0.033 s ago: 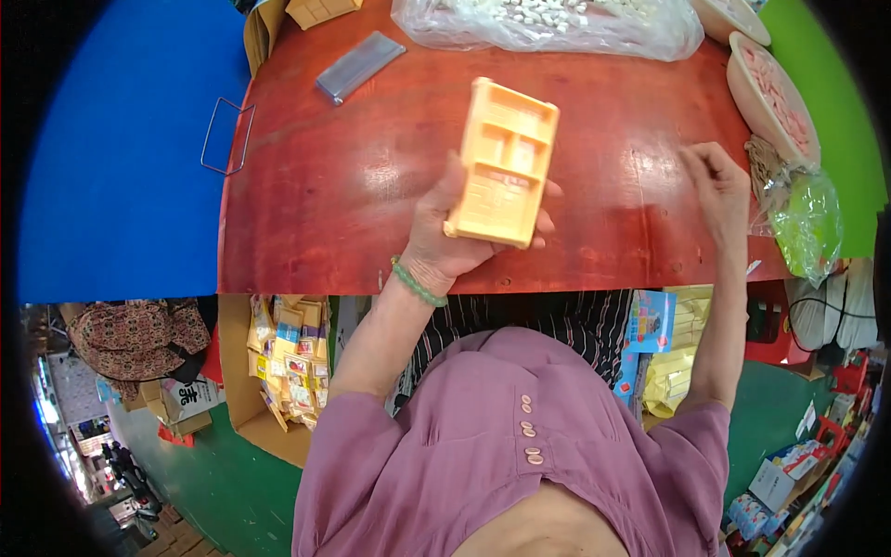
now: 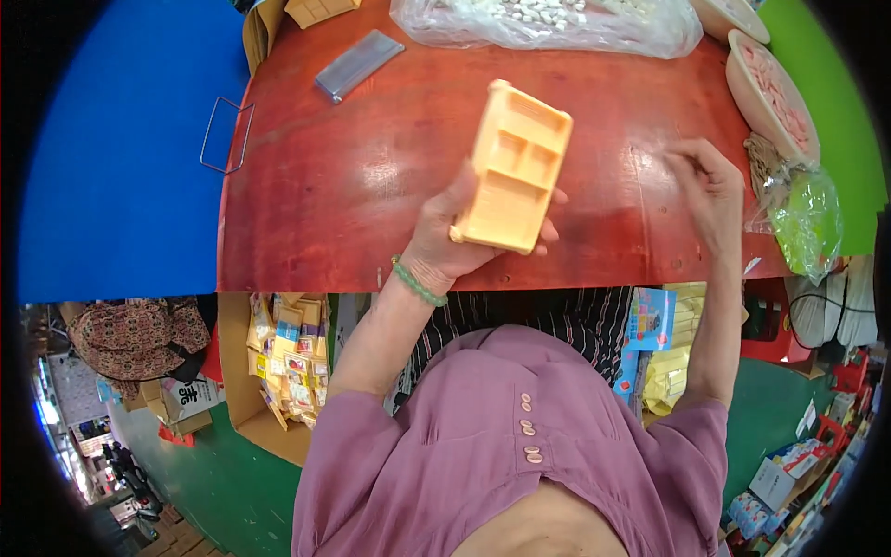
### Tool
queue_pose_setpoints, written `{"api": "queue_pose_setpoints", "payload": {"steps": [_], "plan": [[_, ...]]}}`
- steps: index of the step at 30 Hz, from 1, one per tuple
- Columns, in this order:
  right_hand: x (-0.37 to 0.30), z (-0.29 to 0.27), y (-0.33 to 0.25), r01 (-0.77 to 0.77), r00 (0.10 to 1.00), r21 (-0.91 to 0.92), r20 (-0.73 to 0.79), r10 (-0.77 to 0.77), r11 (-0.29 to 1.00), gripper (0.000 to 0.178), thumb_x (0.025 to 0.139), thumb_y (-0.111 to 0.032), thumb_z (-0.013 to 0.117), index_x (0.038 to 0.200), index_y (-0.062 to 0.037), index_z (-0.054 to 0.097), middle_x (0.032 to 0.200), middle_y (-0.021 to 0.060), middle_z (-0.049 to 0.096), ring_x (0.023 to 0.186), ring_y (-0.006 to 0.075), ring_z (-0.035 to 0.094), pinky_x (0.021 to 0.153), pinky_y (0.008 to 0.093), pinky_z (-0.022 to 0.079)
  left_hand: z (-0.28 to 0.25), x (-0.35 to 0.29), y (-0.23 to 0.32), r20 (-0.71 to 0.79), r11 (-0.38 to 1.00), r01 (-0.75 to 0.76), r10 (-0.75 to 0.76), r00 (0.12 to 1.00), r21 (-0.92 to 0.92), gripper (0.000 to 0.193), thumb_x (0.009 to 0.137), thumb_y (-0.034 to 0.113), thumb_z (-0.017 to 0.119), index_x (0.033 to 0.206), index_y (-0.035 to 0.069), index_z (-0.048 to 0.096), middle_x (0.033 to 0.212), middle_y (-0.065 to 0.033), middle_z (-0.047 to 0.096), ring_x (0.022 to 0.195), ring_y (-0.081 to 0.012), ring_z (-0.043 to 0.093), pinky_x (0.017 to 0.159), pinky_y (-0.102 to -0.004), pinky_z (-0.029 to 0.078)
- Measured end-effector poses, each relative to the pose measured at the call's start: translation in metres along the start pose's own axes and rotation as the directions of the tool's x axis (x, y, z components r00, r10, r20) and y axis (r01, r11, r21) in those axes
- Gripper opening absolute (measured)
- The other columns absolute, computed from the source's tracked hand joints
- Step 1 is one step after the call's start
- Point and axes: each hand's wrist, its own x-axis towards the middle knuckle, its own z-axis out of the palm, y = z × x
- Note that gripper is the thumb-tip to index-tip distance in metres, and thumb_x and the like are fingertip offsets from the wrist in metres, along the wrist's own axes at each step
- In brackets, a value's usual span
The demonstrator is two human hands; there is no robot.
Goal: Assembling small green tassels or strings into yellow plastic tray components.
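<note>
My left hand [image 2: 445, 243] grips an orange plastic tray [image 2: 515, 167] with several compartments, tilted up above the red-brown table [image 2: 334, 195]. The tray's hollows look empty. A green bead bracelet [image 2: 418, 284] sits on that wrist. My right hand [image 2: 710, 190] rests on the table to the right of the tray, apart from it, fingers bent with the tips close together near the tabletop. Whether something small is pinched there is too small to tell.
A clear bag of small white pieces [image 2: 548, 23] lies at the table's far edge, a grey plastic sleeve [image 2: 357, 63] at far left. A round dish of pink pieces [image 2: 770, 93] and a green bag [image 2: 807, 218] sit at right. A carton of packets [image 2: 288, 362] stands below.
</note>
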Motion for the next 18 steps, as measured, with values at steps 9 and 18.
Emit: {"api": "queue_pose_setpoints", "payload": {"steps": [9,18], "plan": [[0.005,0.047,-0.048,-0.177,0.896,0.516,0.437,-0.080,0.838,0.022,0.081,-0.002,0.065,0.103,0.0000,0.065,0.095,0.0059,0.062,0.090,0.0162,0.059,0.078,0.0267,0.046,0.030,-0.010,-0.027,-0.178,0.971,0.148,-0.181,0.967,-0.187,0.075,0.090,0.063,0.040,0.133,0.002,0.041,0.120,-0.0177,0.057,0.100,-0.0340,0.063,0.083,-0.0440,0.054],[-0.028,0.068,-0.080,0.105,0.993,0.220,0.022,-0.112,0.970,0.006,0.080,-0.002,0.066,0.087,0.0005,0.066,0.078,0.0055,0.061,0.074,0.0129,0.058,0.069,0.0250,0.046,0.028,0.020,-0.025,-0.488,0.988,-0.141,0.151,0.860,0.059,0.075,0.087,0.072,0.032,0.112,0.004,0.053,0.096,-0.0105,0.063,0.083,-0.0216,0.065,0.071,-0.0349,0.057]]}}
